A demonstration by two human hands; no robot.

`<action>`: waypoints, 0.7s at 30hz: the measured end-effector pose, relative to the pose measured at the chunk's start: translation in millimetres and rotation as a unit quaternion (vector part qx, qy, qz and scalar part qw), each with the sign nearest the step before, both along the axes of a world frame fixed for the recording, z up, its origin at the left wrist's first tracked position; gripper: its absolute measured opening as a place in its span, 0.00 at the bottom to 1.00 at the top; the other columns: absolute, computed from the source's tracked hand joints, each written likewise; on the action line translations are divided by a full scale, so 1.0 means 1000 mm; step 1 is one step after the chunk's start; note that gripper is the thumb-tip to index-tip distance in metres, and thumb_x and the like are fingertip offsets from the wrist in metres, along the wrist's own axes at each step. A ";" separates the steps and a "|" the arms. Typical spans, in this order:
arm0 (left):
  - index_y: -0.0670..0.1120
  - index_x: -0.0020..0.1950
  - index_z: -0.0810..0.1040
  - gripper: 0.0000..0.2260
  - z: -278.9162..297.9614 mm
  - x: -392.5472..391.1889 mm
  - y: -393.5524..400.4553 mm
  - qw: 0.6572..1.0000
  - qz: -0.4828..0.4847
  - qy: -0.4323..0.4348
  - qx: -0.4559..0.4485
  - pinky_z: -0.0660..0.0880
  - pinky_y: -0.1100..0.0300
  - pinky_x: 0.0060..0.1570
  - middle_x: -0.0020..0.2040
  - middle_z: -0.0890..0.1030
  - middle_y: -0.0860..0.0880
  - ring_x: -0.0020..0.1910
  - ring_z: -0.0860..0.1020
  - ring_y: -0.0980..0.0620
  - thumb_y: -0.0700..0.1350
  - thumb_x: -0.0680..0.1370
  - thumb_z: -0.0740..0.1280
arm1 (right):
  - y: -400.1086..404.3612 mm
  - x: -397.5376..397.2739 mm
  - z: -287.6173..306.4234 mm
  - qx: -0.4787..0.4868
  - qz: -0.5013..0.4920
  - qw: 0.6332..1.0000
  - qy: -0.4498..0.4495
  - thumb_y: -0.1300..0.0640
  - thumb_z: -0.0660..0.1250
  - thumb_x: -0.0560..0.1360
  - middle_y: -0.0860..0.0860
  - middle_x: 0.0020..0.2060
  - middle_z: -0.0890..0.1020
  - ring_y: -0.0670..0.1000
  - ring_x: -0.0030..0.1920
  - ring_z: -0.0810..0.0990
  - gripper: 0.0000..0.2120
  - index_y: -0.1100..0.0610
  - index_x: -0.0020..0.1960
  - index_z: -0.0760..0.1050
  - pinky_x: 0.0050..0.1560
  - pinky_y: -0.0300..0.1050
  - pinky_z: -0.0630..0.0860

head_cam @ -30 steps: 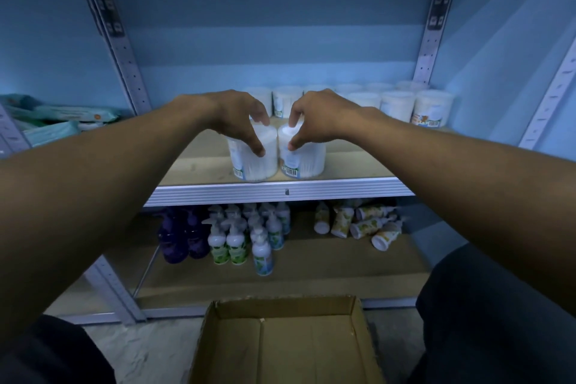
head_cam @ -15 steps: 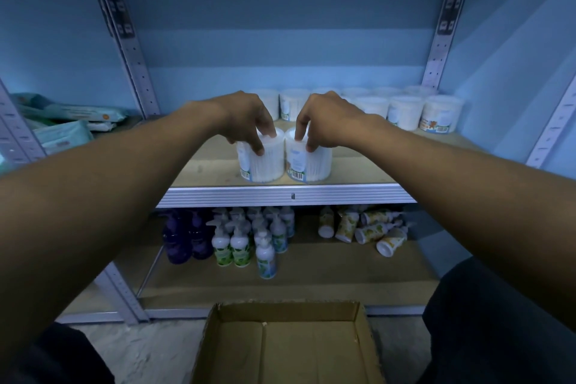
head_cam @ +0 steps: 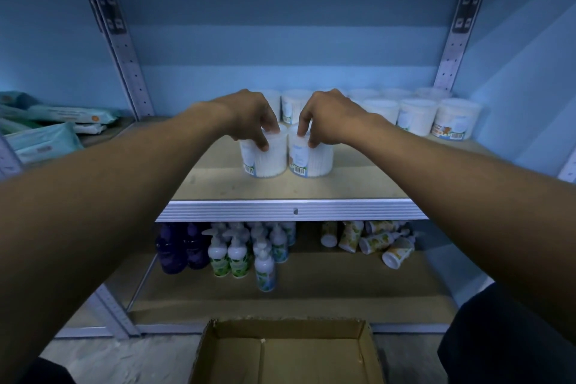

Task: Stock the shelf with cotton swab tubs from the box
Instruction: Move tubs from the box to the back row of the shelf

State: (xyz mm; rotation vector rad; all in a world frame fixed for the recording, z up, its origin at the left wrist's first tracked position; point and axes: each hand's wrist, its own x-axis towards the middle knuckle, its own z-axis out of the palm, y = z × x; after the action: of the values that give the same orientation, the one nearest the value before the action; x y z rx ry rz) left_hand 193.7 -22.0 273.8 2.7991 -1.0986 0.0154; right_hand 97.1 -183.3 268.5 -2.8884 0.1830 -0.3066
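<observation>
Landmark: ribbed silver metal front edge of the upper shelf.

Just behind that edge, on the tan board, stand two clear round plastic tubs packed with white cotton swabs, upright, side by side and touching. Left tub, right tub; barcode labels low on both, facing the camera.

Left hand comes down over the left tub's lid, fingers curled, tips pinching the rim, thumb on the near side wall. Right hand does the same on the right tub, fingers curled round the lid edge. Both tubs' bases look to rest on the board.

Farther back from the edge, along the blue wall, a row of more white-lidded swab tubs, running off to the right.

Below the edge, lower shelf: dark purple bottles, white pump bottles with green labels, and toppled white tubes with yellow-green print.

Nearest the camera, below the edge, open brown cardboard box on the floor, bare bottom showing.

Left of the edge, pale teal soft packs stacked on a neighbouring shelf.
</observation>
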 end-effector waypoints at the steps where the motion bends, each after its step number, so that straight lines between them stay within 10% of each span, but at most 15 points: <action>1: 0.53 0.60 0.83 0.20 0.000 0.004 -0.002 1.000 0.002 0.000 0.000 0.79 0.51 0.54 0.57 0.82 0.55 0.53 0.79 0.49 0.48 0.69 0.79 | -0.002 0.004 0.000 0.001 -0.001 1.000 -0.001 0.65 0.79 0.66 0.50 0.48 0.78 0.53 0.48 0.79 0.14 0.50 0.47 0.86 0.34 0.39 0.67; 21: 0.52 0.62 0.82 0.20 -0.024 0.094 -0.042 0.999 0.041 -0.009 -0.023 0.78 0.52 0.57 0.61 0.82 0.53 0.56 0.79 0.48 0.46 0.70 0.78 | -0.033 0.105 -0.024 0.021 -0.042 0.999 -0.025 0.63 0.72 0.73 0.54 0.58 0.76 0.57 0.53 0.79 0.11 0.52 0.53 0.84 0.45 0.44 0.72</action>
State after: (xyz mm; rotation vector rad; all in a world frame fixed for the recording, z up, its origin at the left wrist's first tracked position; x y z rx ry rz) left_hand 287.9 -63.7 249.4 2.8057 -0.9740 0.0730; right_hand 201.7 -216.1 244.9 -2.8334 0.2994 -0.3849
